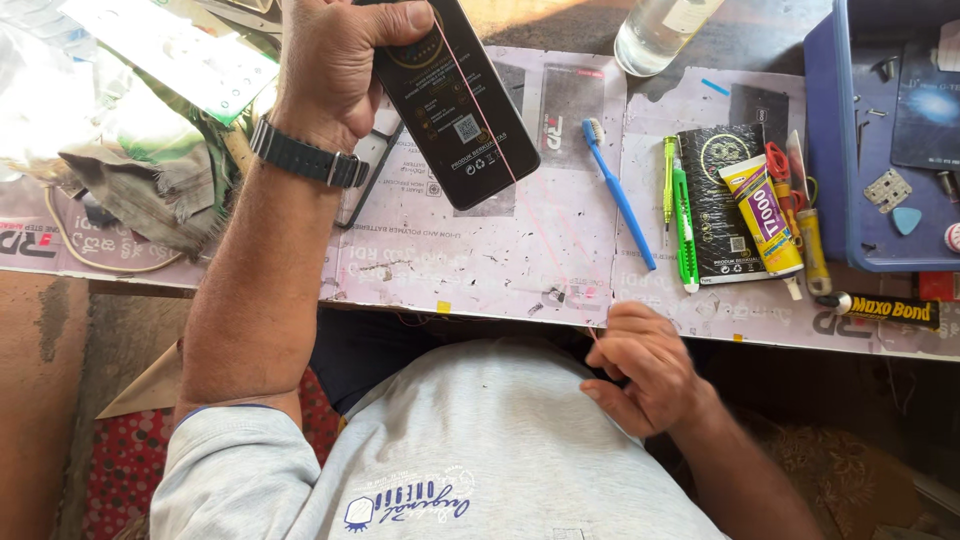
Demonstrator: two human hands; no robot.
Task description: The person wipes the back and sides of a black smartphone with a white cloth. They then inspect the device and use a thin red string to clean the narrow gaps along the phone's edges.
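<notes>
Nearest item: your right hand, low against your grey shirt, fingers curled shut, pinching the near end of a thin pink thread at the table's front edge.

Thread: runs taut from that pinch up and leftward across the black phone, crossing its dark face on a diagonal.

Phone: held above the table, tilted, top end inside your left hand. That hand is closed firmly round the phone's upper part; a dark wristwatch sits on the wrist just below it.

Items placed relative to the phone:
- Blue toothbrush: just right of the phone, flat on the table's paper covering, bristles at the far end.
- Green cutter knife: right of the toothbrush, lying lengthways.
- Black packet: beside the knife, further right.
- Yellow glue tube: lying on the packet's right edge, nozzle toward you.
- Black glue tube: well right of the phone, near the table's front edge.
- Blue tray: far right, holding small metal parts and a pick.
- Clear bottle: beyond the phone to its right, at the table's far side.
- Crumpled cloth: left of the phone, past your forearm.
</notes>
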